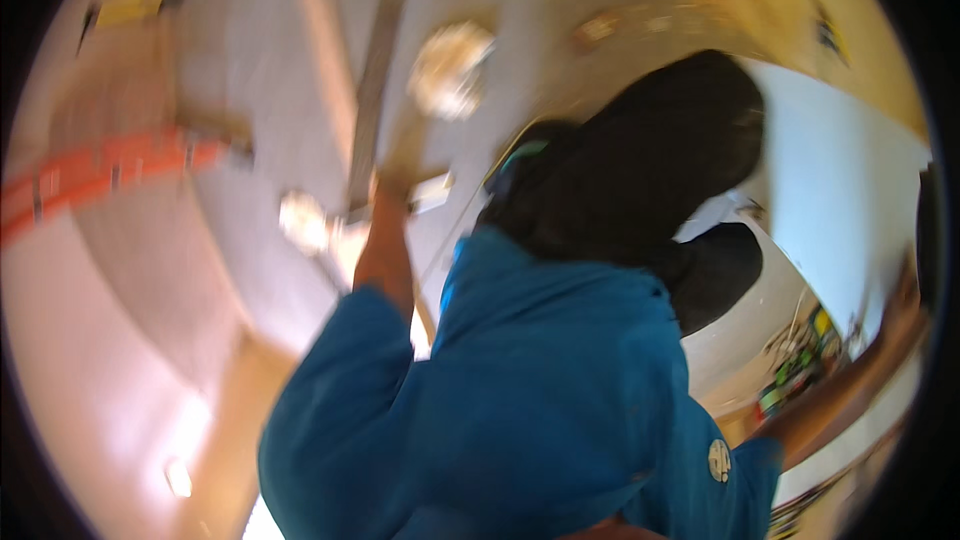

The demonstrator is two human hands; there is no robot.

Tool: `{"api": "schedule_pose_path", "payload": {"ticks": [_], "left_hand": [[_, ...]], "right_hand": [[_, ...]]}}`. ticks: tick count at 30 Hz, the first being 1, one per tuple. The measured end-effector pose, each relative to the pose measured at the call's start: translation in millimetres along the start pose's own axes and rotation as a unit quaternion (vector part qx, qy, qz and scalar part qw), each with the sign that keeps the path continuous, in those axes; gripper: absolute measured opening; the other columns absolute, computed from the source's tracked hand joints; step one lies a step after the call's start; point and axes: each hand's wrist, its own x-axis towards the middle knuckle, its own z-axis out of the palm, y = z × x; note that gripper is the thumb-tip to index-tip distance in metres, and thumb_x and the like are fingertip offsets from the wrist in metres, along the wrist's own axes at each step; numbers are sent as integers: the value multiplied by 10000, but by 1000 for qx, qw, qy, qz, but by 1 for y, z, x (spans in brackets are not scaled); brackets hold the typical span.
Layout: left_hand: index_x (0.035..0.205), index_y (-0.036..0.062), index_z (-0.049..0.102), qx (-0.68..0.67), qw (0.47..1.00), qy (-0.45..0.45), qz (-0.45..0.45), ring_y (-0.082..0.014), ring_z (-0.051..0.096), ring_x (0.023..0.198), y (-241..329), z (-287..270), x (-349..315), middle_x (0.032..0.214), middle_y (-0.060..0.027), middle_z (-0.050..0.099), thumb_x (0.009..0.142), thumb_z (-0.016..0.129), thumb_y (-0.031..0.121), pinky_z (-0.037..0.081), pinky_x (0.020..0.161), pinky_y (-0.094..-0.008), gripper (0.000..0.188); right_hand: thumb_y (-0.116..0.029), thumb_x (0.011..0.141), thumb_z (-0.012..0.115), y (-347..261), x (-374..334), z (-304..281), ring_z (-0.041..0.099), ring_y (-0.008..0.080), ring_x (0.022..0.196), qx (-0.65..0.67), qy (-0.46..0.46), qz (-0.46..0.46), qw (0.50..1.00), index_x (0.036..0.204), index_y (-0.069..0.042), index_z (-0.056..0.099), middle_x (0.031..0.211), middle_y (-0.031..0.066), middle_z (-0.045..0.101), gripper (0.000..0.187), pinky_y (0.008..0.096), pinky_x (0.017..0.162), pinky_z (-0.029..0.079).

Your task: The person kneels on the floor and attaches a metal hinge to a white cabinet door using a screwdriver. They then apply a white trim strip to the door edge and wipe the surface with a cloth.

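Note:
My left hand (388,192) is smeared by motion beside a long dark strip (378,70), close to a short pale piece (432,192). Whether its fingers grip the strip cannot be made out. Far out to the right, my right hand (905,302) is at the picture's rim, next to a dark upright object (928,230). Blur and the rim hide how its fingers lie. My legs in dark trousers (650,160) stretch out to the upper right, beside a large pale blue-white panel (840,170).
A long orange-red bar with dark marks (120,172) lies at the left. Blurred pale lumps (452,68) show above my left hand. Yellow-and-black items (130,8) are at the upper left. Several mixed colourful items (800,360) lie near my right forearm.

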Motion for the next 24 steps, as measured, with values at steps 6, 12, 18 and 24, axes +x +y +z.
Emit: {"api": "schedule_pose_path", "payload": {"ticks": [6, 12, 18, 24], "left_hand": [[1632, -35, 248, 256, 944, -69, 195, -498, 444, 1446, 7, -35, 38, 1599, -352, 381, 1004, 604, 647, 437, 1149, -591, 993], [1618, -79, 249, 372, 768, 48, 519, -483, 460, 1441, 32, -46, 8, 1601, -357, 372, 1028, 595, 606, 421, 1160, -592, 968], [1599, -89, 350, 262, 537, -349, 722, -368, 396, 1504, 126, 87, -323, 1641, -263, 396, 1073, 608, 439, 285, 1251, -442, 789], [1452, -25, 533, 150, 418, -815, 373, -253, 656, 910, 51, 259, -565, 1175, -171, 700, 1129, 409, 386, 556, 786, -375, 537]], "right_hand": [[-289, 1059, 641, -40, -20, 10, 624, 220, 750, 45, 1, 97, 994, 1418, -111, 680, 922, 179, 747, 402, 398, 739, 520], [-513, 1055, 580, -82, -16, -11, 694, 383, 1145, 8, -4, 148, 989, 1632, -389, 398, 1349, 178, 700, 617, 479, 981, 546], [-403, 1069, 581, -84, -9, -6, 696, 364, 1080, 12, 38, 118, 992, 1609, -396, 444, 1272, 125, 721, 557, 465, 949, 543], [-294, 1044, 626, -57, -19, 4, 689, 356, 1077, 145, 109, 71, 981, 1461, -299, 656, 1160, 147, 745, 418, 447, 946, 528]]}}
